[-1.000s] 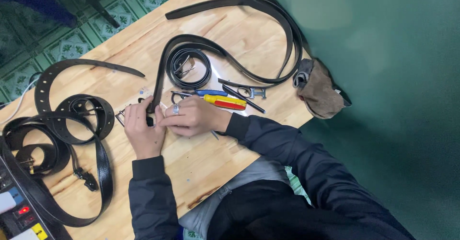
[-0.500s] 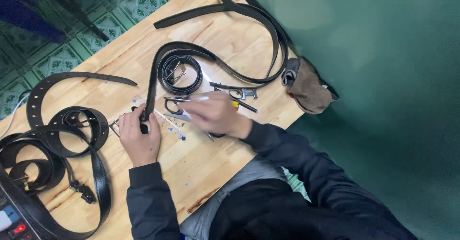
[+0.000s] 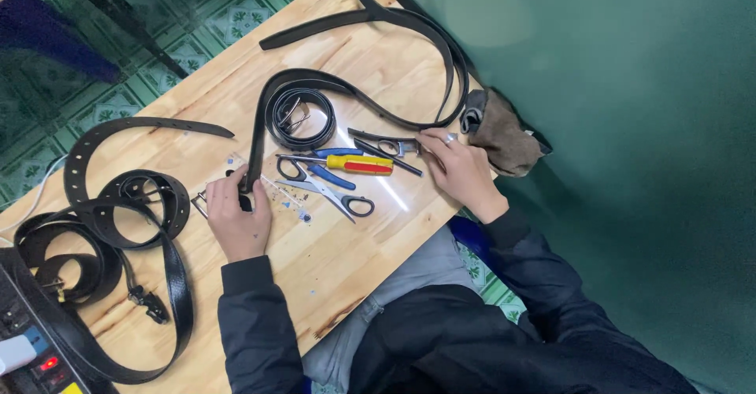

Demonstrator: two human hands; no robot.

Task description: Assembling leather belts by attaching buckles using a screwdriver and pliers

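My left hand (image 3: 238,219) presses on the wooden table (image 3: 346,252), fingers closed on the end of a black belt (image 3: 258,130) beside a metal buckle frame (image 3: 200,202). That belt runs up and loops around a coiled belt (image 3: 300,118). My right hand (image 3: 458,166) is at the table's right edge, fingertips pinched on the end of a metal buckle (image 3: 394,145) next to a thin black tool. Between the hands lie a yellow and red screwdriver (image 3: 358,163), blue-handled pliers (image 3: 329,177) and scissors (image 3: 335,197).
Several black belts (image 3: 118,213) lie coiled and piled at the left. A long belt (image 3: 409,24) curves across the top of the table. A brown cloth pouch (image 3: 505,138) hangs off the right edge. An electrical device (image 3: 35,358) sits bottom left. Tiled floor lies beyond.
My right hand left the left hand's spot and travelled right, across the tools, to the metal buckle at the table edge. The left hand has stayed on the belt end.
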